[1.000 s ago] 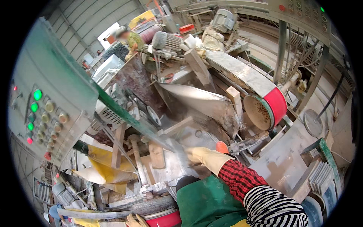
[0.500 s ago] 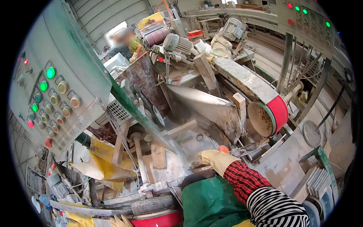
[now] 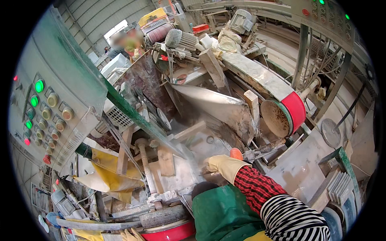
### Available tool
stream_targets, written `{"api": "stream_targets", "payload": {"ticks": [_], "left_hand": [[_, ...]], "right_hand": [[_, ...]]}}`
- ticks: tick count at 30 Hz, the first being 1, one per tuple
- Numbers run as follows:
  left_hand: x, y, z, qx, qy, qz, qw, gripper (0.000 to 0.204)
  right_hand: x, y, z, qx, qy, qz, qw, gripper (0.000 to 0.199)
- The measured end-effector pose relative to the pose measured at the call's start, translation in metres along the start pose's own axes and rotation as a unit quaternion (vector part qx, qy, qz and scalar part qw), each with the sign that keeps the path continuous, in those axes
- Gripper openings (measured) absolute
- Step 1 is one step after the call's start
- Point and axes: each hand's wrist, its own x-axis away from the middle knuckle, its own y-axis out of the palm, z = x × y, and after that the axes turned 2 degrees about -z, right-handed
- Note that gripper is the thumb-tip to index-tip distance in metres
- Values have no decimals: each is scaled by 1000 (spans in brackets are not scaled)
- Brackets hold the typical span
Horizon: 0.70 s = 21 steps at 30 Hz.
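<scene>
My right hand (image 3: pixel 226 166), in a cream work glove, reaches across a dusty machine bed (image 3: pixel 189 143). Its fingers curl downward at the left end of the glove, around something I cannot make out. Just behind its knuckles shows a rounded orange-red object (image 3: pixel 236 153). My left hand (image 3: pixel 132 235), also gloved, comes into view only in part at the lower edge. Its fingers are stretched and apart, beside a red-rimmed belt wheel (image 3: pixel 173 233). A green apron (image 3: pixel 225 211) covers my front, between the two hands.
A control box (image 3: pixel 52 108) with lit buttons stands at the left; another panel (image 3: pixel 321 18) hangs far right. A belt machine with a red-edged drum (image 3: pixel 277 118) lies ahead. Thin slabs (image 3: pixel 339 185) stack at the right. A person (image 3: pixel 130 42) is in the background.
The view has shifted slightly, so the control box sits farther left and the far machines higher. My right hand stays at the same spot on the bed, and the orange-red object shows more.
</scene>
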Motion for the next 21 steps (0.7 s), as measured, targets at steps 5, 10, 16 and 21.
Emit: {"api": "stream_targets", "payload": {"ticks": [5,10,16,21], "left_hand": [[2,13,-7,-10,13,29,999,52],[1,12,-4,-8,8,21,1000,51],[1,8,2,3,23,33,999,52],[10,4,13,31,-64,-35,997,50]], "right_hand": [[-7,-3,0,25,16,-23,999,46],[10,-12,-14,33,15,-29,999,45],[9,-12,-12,28,18,-51,998,44],[4,-10,-13,34,18,-63,997,44]]}}
